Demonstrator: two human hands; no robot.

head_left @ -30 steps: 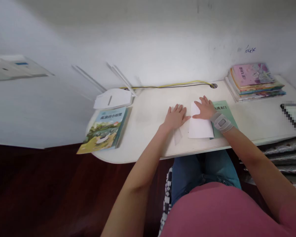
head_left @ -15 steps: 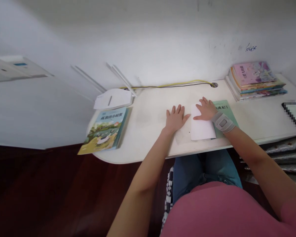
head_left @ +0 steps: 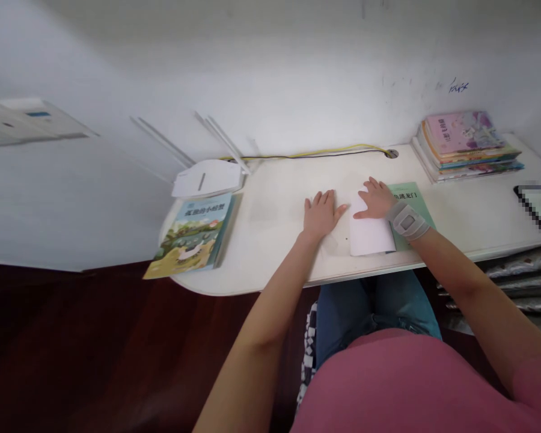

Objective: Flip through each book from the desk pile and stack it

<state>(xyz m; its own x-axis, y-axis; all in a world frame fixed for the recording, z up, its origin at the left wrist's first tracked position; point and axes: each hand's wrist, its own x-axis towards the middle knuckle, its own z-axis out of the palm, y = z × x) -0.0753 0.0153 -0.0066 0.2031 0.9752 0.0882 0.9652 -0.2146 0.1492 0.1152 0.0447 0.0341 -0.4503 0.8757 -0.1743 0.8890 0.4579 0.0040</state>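
The folded white paper [head_left: 370, 233] lies at centre-right of the frame on the worktop [head_left: 275, 240], long axis running toward the wall. The right hand [head_left: 376, 200] presses its upper end, fingers flat and spread; the left hand [head_left: 321, 214] rests flat just left of it, holding nothing.

Home study corner. White desk [head_left: 279, 180] against a scuffed, pen-marked wall. Children's picture book [head_left: 193, 233] at one end, stack of colourful books [head_left: 466, 144] at the other. Router [head_left: 207, 178] with antennas, dark wooden floor.
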